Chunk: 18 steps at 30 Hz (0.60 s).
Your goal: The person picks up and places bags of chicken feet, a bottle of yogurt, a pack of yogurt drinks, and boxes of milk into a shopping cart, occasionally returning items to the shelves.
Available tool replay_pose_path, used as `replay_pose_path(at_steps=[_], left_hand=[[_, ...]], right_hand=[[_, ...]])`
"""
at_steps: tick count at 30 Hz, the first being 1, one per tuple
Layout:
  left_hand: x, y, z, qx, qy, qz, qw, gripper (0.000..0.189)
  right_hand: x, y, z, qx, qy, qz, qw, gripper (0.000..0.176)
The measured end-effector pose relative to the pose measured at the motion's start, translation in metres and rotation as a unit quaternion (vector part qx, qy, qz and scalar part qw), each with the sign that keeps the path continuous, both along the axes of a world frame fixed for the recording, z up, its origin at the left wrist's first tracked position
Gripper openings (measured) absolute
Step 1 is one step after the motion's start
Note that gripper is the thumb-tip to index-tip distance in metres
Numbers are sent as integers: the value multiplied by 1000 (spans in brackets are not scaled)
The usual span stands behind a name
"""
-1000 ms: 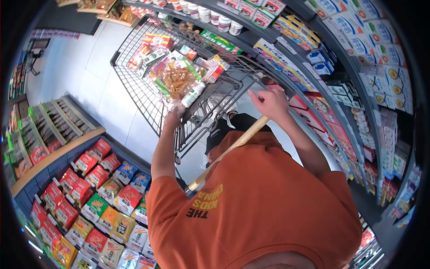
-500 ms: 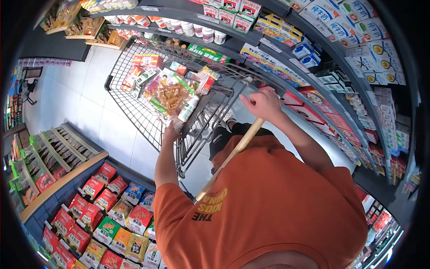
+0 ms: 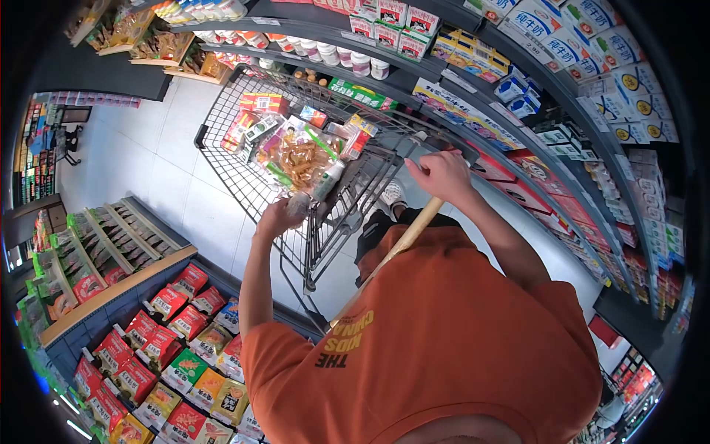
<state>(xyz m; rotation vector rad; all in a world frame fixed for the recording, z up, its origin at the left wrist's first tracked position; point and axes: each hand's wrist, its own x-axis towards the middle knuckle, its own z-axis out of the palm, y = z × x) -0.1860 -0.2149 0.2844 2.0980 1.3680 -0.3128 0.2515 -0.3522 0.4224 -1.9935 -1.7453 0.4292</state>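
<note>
A wire shopping cart (image 3: 225, 174) stands in front of me. In it lie a large clear bag of brown snacks (image 3: 302, 166), a white bottle with a green label (image 3: 328, 181), and red-and-yellow boxes (image 3: 264, 103). My left hand (image 3: 277, 219) is at the cart's near left side, its fingers closed around a small clear plastic item (image 3: 298, 205) whose kind I cannot make out. My right hand (image 3: 446, 176) lies over the far end of the tan cart handle (image 3: 414, 229), thumb sticking out and the other fingers bent over, partly hidden.
Shelves with milk cartons (image 3: 532, 18) and white jars (image 3: 360, 64) curve along the right and top. A bin of red and coloured snack packets (image 3: 185, 322) stands at lower left, beside a sloped rack (image 3: 111, 248). Pale tiled floor (image 3: 140, 174) lies left of the cart.
The cart and shelves have shifted right in view. My left hand has moved slightly outward from the cart's contents, still holding the clear item. My right hand stays on the handle.
</note>
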Motion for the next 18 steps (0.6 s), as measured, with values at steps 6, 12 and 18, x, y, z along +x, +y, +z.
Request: replay_pose_path(at_steps=[6, 12, 18], left_hand=[[41, -23, 187, 31, -167, 164, 972, 59], [47, -50, 230, -47, -490, 307, 814, 63], [85, -69, 185, -156, -527, 308, 777, 59]], right_hand=[[1, 8, -4, -30, 60, 21, 997, 37], [-40, 50, -2, -81, 555, 97, 822, 44], [-12, 36, 36, -164, 713, 113, 673, 67]])
